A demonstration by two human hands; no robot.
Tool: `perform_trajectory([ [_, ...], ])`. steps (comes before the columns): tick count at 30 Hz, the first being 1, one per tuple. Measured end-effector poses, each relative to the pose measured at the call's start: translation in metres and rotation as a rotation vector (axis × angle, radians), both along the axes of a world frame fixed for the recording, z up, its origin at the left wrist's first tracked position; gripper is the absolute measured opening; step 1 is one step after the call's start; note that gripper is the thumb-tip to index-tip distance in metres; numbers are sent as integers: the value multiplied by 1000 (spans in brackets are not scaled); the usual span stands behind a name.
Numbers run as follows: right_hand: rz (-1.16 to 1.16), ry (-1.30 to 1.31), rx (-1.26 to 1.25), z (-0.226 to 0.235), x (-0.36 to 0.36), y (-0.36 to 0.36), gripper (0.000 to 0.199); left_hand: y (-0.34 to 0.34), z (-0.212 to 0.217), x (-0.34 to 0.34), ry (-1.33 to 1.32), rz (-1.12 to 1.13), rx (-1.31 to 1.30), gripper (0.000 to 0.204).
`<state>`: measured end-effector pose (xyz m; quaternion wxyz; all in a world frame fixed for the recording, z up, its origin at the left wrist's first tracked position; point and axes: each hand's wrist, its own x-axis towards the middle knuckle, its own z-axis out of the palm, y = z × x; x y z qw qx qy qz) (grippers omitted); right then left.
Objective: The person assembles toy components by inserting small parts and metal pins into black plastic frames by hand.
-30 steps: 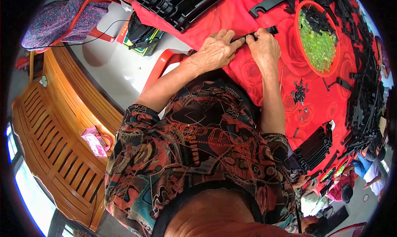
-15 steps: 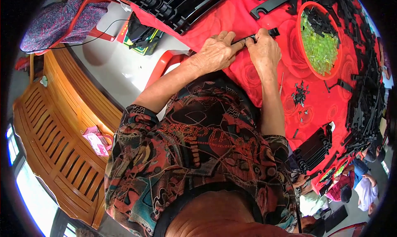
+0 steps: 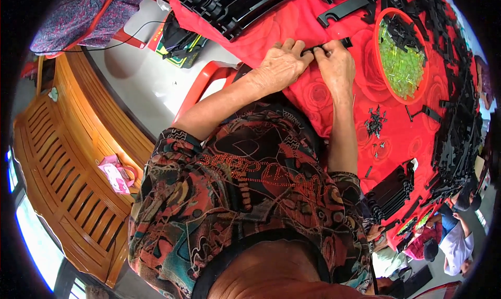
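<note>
Head view: near the top middle, the left hand (image 3: 282, 64) and right hand (image 3: 335, 63) meet, each grip pinched on one thin black strip (image 3: 329, 43) over the red desk (image 3: 407, 137). Just right sits an orange bowl (image 3: 377, 54) of green bits (image 3: 401, 64).

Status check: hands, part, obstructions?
Left hand and right hand both pinching a slim black plastic strip over the red tablecloth. Orange bowl of green pieces close right, not touching.
</note>
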<state>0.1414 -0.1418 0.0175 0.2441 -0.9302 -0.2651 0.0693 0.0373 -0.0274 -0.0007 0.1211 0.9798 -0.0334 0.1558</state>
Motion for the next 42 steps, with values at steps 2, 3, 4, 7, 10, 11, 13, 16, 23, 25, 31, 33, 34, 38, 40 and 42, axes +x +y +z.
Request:
perform_trajectory([
  [2, -49, 29, 390, -4, 5, -8, 30, 1, -2, 0, -18, 2, -22, 22],
  [3, -92, 71, 547, -3, 10, -11, 28, 1, -3, 0, -31, -4, -48, 21],
  [4, -138, 115, 703, 0, 15, -14, 26, 2, -5, 0, -33, 0, -44, 21],
  [7, -357, 622, 1138, 17, 27, -21, 23, 7, -11, -2, -64, -34, -139, 23],
  [10, -272, 772, 1470, 19, 39, -25, 27, 8, -14, -2, -112, -41, -159, 34],
  [11, -219, 800, 1565, 16, 41, -26, 27, 8, -14, -1, -102, -43, -154, 36],
  [13, -207, 777, 1605, 14, 40, -24, 26, 7, -13, 1, -93, -44, -147, 38],
  [16, -166, 766, 1669, 13, 37, -17, 25, 8, -12, 1, -76, -49, -124, 39],
  [23, -218, 699, 1616, 2, 36, 8, 22, 6, -8, 1, -14, -37, -65, 38],
  [25, -248, 704, 1589, -2, 35, 12, 21, 6, -7, 2, -4, -32, -53, 38],
  [31, -268, 691, 1544, -5, 32, 19, 21, 8, -6, 2, 37, -44, -62, 40],
  [33, -276, 702, 1535, -9, 35, 19, 21, 7, -5, 3, 63, -43, -67, 41],
  [34, -279, 716, 1524, -10, 36, 19, 22, 7, -4, 2, 63, -43, -67, 41],
  [38, -303, 727, 1505, -10, 37, 20, 22, 8, -7, 2, 23, -50, -82, 43],
  [40, -300, 749, 1522, -12, 38, 20, 21, 8, -7, 2, 30, -52, -96, 45],
  [42, -317, 754, 1524, -12, 40, 21, 22, 7, -6, 2, 67, -40, -113, 44],
])
